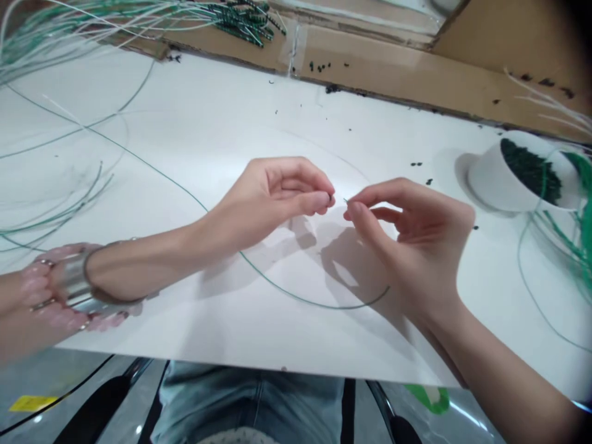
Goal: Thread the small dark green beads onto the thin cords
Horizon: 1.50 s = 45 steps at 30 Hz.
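My left hand (282, 191) is closed in a pinch around a tiny dark bead (330, 197) in the middle of the view. Facing it, a small gap away, my right hand (407, 228) pinches the tip of a thin green wire (296, 297). From the upper left the wire runs beneath my left forearm and curves over the white table toward my right hand, which hides part of it. The wire's end pokes out just past my right fingertips, pointing at the bead. Bead and wire tip are apart.
A white cup (490, 172) of dark green beads lies tilted at the right, beside green strands (583, 240). Bundled green and white wires (139, 21) fill the top left. A cardboard strip (388, 74) borders the back of the white table (185, 117), with loose beads (416, 164) scattered nearby.
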Tool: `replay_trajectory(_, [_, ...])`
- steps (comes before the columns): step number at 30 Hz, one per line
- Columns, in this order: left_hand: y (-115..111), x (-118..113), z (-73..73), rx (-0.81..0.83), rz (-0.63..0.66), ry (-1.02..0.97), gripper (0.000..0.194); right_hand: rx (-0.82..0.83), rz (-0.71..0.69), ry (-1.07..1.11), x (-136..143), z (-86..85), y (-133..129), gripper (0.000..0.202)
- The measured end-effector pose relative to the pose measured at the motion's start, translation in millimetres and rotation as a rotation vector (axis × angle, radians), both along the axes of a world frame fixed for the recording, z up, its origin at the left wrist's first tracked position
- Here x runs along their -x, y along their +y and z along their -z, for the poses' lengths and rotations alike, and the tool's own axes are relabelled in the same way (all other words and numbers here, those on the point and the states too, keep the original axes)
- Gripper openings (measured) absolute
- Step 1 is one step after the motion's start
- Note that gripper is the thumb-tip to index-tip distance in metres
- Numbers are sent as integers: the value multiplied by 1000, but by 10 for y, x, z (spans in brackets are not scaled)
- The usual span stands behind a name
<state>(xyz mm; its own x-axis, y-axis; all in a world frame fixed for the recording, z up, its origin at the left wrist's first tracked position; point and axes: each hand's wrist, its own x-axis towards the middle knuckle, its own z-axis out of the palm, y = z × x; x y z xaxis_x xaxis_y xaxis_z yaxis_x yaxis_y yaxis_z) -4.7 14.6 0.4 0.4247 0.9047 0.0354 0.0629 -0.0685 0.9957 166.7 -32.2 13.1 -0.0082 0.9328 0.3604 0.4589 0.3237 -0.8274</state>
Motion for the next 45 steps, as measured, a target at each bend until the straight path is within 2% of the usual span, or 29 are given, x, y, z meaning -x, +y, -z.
replay_trajectory(9, [-18,6,15,81,82,-71,6,46,-59,-6,23,-3,-9,15])
replay_trajectory(20, [-31,1,31,211,155,-138,6,7,-66,-19,36,2,-23,13])
replay_trajectory(24, [-43,1,2,217,125,-113,5,14,-61,-3,22,-4,-28,12])
replay_trajectory(27, [-47,2,-31,123,59,-116,6,38,-62,13,13,-18,-27,12])
replay_trajectory(31, [-53,7,-44,-120,-39,-120,14,83,-97,46,10,-47,-33,13])
replay_trajectory(35, [-62,24,-8,-322,-37,-107,21,71,-106,33,9,-63,-52,14])
replay_trajectory(40, [-77,37,11,-402,-8,-108,23,55,-121,35,11,-47,-62,13])
replay_trajectory(45, [-101,29,-11,-370,-24,-96,23,62,-120,52,22,-40,-56,12])
